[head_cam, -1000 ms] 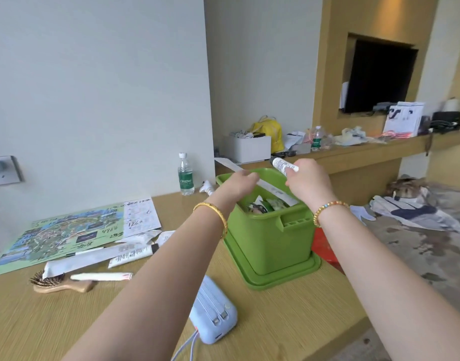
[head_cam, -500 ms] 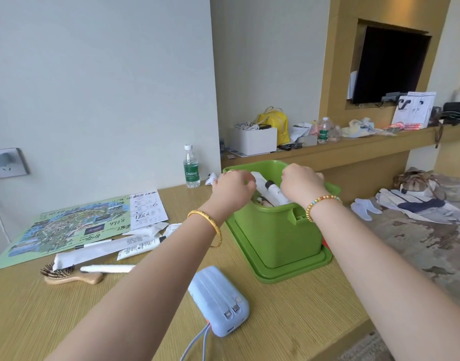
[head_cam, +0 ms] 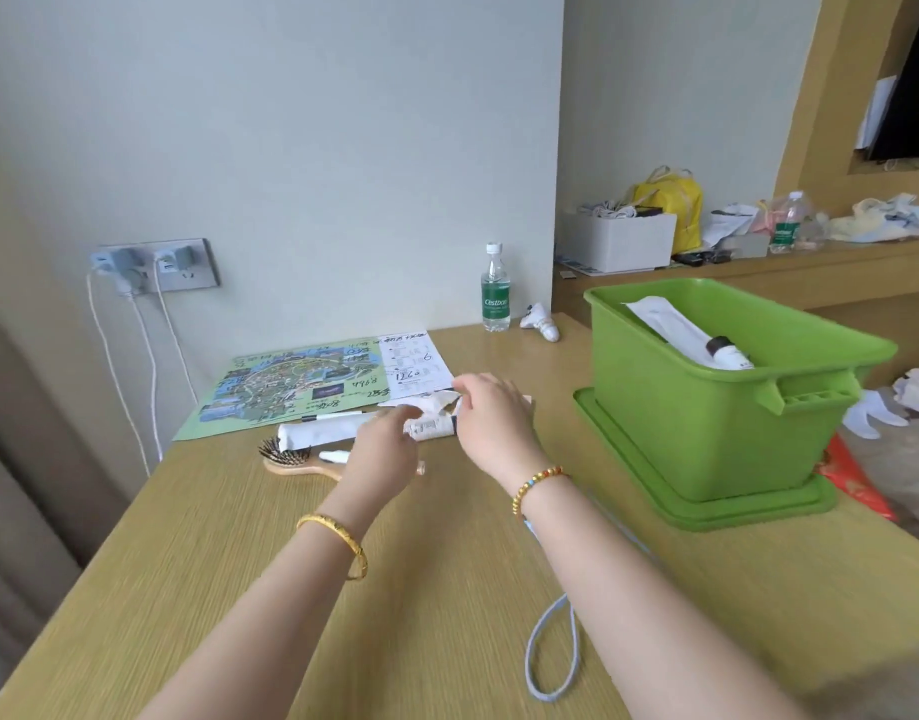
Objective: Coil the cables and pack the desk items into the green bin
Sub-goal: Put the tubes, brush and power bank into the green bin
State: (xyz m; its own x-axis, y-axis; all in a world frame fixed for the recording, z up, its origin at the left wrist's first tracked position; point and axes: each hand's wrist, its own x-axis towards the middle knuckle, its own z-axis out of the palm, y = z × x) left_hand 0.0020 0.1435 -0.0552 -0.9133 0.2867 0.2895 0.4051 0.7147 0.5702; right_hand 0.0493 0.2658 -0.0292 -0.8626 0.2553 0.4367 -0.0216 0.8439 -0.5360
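Both hands hover over the desk [head_cam: 239, 563] left of the green bin [head_cam: 706, 423]. The white tube [head_cam: 431, 426] lies flat, long axis left-right, between the left hand [head_cam: 382, 449] and right hand [head_cam: 491, 413]; finger grip too blurred to tell.

Gold bangle [head_cam: 337, 537] left wrist, beaded bracelet [head_cam: 537, 483] right.

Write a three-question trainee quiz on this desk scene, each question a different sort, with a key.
1. True or false: the green bin is empty.
2. Which lies nearest the left hand? A) hairbrush B) water bottle C) white box
3. Fill in: the bin stands on its green ____.

Key: 1. False; a white tube and a white packet lie inside. 2. A. 3. lid.
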